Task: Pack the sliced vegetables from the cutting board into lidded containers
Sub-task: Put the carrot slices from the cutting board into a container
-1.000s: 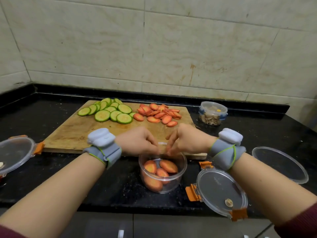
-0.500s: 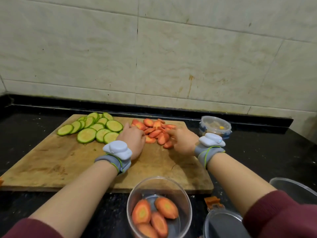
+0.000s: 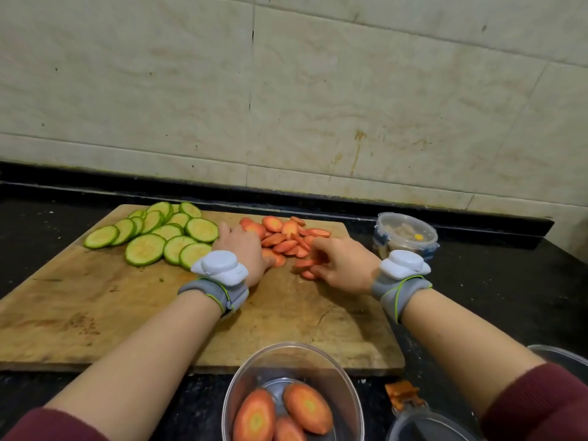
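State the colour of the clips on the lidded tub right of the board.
Blue clips, head view.

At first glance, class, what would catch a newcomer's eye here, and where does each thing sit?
The left hand and right hand meet in the orange carrot slices at the back of the board, the right hand's fingers curled on some. Green slices fan out to the left of the carrots. A clear tub in front of the board holds more carrot.
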